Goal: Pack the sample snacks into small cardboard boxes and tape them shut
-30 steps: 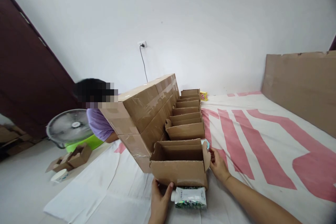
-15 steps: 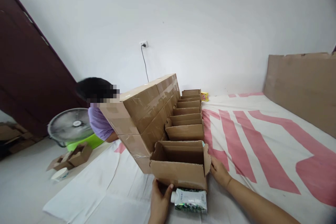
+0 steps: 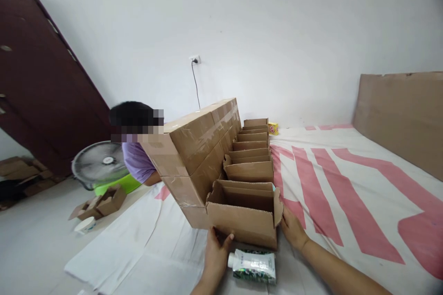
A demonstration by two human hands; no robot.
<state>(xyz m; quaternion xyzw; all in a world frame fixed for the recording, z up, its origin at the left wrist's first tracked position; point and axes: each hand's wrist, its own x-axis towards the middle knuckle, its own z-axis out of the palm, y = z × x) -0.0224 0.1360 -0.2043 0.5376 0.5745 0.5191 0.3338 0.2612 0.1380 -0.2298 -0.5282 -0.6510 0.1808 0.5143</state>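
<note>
An open-topped cardboard box (image 3: pixel 242 219) is between my two hands at the near end of a row of similar boxes. My left hand (image 3: pixel 217 251) grips its lower front left corner, thumb against the front face and the other fingers partly hidden. At the right end, beside a raised flap, my right hand (image 3: pixel 293 229) presses its fingers to the side. A white and green drink carton (image 3: pixel 254 266) with a white cap lies on its side just in front of the box. Behind stands another open box (image 3: pixel 249 171).
Stacked, taped cartons (image 3: pixel 204 147) form a wall left of the row. Beyond it sits a person in a purple shirt (image 3: pixel 137 161), near a fan (image 3: pixel 104 161). A small yellow box (image 3: pixel 273 128) lies at the far end; a large cardboard panel (image 3: pixel 398 120) stands right.
Both hands have shifted the near box slightly away from me, toward the row. The gap between it and the drink carton has widened a little. The view has turned slightly left.
</note>
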